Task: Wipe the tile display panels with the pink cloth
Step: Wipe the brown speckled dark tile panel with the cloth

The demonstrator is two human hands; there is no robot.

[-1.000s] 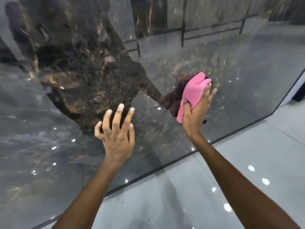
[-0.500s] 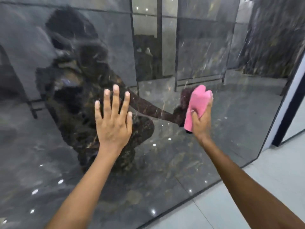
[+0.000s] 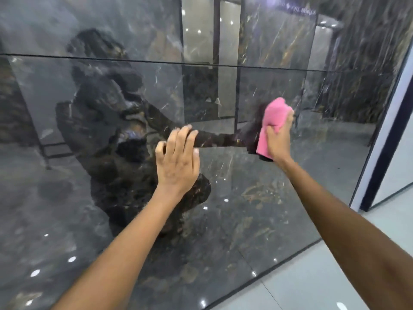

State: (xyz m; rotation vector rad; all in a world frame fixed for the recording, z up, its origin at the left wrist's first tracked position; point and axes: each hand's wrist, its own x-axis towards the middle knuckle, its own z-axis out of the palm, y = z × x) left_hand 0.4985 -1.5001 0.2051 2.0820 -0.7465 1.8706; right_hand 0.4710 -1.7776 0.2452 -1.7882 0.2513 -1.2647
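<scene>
A glossy dark marble tile panel (image 3: 257, 209) fills most of the view and mirrors the person and the room. My right hand (image 3: 278, 139) holds the folded pink cloth (image 3: 273, 121) flat against the panel, right of centre, thumb over the cloth. My left hand (image 3: 177, 162) rests against the panel at centre, fingers bent forward at the tips and holding nothing. A thin horizontal joint (image 3: 201, 62) separates this panel from the one above.
The panel's right edge meets a white and dark frame post (image 3: 388, 139). Pale grey floor tiles (image 3: 335, 285) lie at the lower right below the panel's bottom edge.
The view has risen up the panel. My right hand has carried the cloth upward and to the right. My left hand has moved up the panel too, and its fingers have bent forward.
</scene>
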